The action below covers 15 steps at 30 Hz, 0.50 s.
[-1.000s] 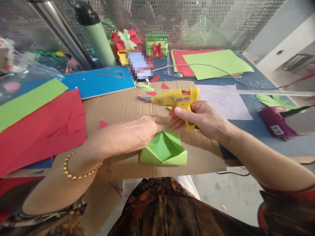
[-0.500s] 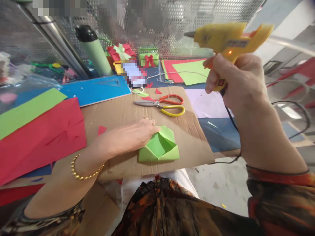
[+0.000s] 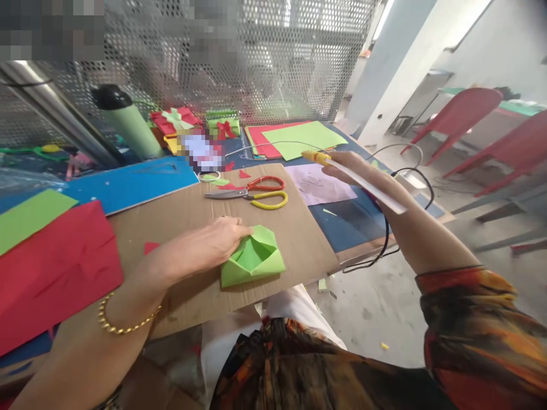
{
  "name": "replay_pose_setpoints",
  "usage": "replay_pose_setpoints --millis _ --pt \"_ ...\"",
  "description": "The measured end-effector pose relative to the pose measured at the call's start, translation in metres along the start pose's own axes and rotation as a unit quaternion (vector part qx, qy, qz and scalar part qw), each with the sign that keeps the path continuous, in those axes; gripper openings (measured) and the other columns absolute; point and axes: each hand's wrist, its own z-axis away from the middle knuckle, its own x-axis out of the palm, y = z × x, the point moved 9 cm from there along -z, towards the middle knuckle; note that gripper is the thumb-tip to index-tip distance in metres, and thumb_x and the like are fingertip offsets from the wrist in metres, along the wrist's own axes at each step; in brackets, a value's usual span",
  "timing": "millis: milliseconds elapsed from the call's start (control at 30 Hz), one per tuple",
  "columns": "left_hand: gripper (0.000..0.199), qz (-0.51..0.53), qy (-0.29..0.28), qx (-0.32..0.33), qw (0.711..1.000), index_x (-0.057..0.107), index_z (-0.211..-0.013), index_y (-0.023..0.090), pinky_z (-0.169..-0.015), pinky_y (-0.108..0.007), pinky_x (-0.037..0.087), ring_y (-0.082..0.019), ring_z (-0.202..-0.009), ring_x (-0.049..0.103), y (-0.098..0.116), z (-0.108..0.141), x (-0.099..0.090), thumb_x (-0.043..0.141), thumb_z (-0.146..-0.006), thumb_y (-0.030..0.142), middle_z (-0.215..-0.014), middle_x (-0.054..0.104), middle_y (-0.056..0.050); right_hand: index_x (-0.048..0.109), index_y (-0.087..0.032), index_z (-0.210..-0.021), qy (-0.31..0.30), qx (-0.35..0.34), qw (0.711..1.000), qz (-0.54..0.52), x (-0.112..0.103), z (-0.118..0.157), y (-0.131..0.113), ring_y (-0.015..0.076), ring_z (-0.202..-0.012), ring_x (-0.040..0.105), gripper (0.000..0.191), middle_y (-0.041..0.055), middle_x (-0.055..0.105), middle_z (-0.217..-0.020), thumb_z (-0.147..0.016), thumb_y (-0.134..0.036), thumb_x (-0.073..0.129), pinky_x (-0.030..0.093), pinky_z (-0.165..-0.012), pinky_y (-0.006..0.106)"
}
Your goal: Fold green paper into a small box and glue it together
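Note:
My left hand pinches the left side of a folded green paper box. Its top flaps stand apart, so the hollow inside shows. On the right, my right hand is closed around a yellow hot glue gun, held low over the table's right side. From the gun's rear a long white glue stick sticks out toward me. Most of the gun's body is hidden by the stick and my hand. Scissors with one red and one yellow handle lie just beyond the green box.
Cardboard covers the front of the table. Red paper and a blue board lie left. Behind are a green bottle, a phone and paper sheets. A black cable hangs at the table's right edge.
My right hand has lowered the glue gun from up in the air to near the table, turning it away from me. My left hand still holds the green box. The view has swung right.

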Motion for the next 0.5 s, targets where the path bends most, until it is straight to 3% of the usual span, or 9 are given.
replay_pose_setpoints --millis 100,233,400,500 --pt "0.042 -0.001 0.016 0.007 1.0 0.072 -0.117 0.021 -0.075 -0.033 0.043 -0.02 -0.084 0.06 0.001 0.0 -0.002 0.033 -0.102 0.013 -0.093 0.064 -0.008 0.07 -0.014 -0.092 0.001 0.001 0.999 0.053 0.015 -0.003 0.016 0.0097 -0.066 0.05 0.015 0.0023 0.067 -0.073 -0.09 -0.027 0.064 0.036 -0.063 0.03" --pt "0.041 0.006 0.035 0.009 0.999 0.073 -0.118 0.023 -0.069 -0.03 0.042 -0.018 -0.077 0.059 0.0 0.0 -0.002 0.036 -0.102 0.015 -0.088 0.062 -0.007 0.073 -0.013 -0.108 -0.001 -0.052 0.995 0.082 0.03 -0.007 0.022 0.0119 -0.08 0.058 0.029 0.0062 0.07 -0.088 -0.089 -0.035 0.067 0.038 -0.07 0.028" --pt "0.04 0.006 0.027 0.007 1.0 0.075 -0.115 0.022 -0.073 -0.03 0.044 -0.018 -0.077 0.059 0.002 -0.002 -0.003 0.039 -0.102 0.014 -0.087 0.063 -0.007 0.065 -0.017 -0.136 -0.063 -0.012 0.987 0.147 0.036 -0.006 0.036 0.0241 -0.097 0.063 0.048 0.0139 0.069 -0.112 -0.09 -0.032 0.067 0.045 -0.084 0.036" --pt "0.041 0.01 0.018 0.006 1.0 0.076 -0.114 0.021 -0.076 -0.03 0.045 -0.018 -0.08 0.06 0.005 -0.003 -0.005 0.039 -0.1 0.011 -0.088 0.064 -0.007 0.059 -0.012 -0.144 -0.086 -0.02 0.978 0.191 0.023 0.008 0.018 0.0325 -0.11 0.062 0.054 0.0226 0.066 -0.124 -0.093 -0.03 0.064 0.045 -0.094 0.043"
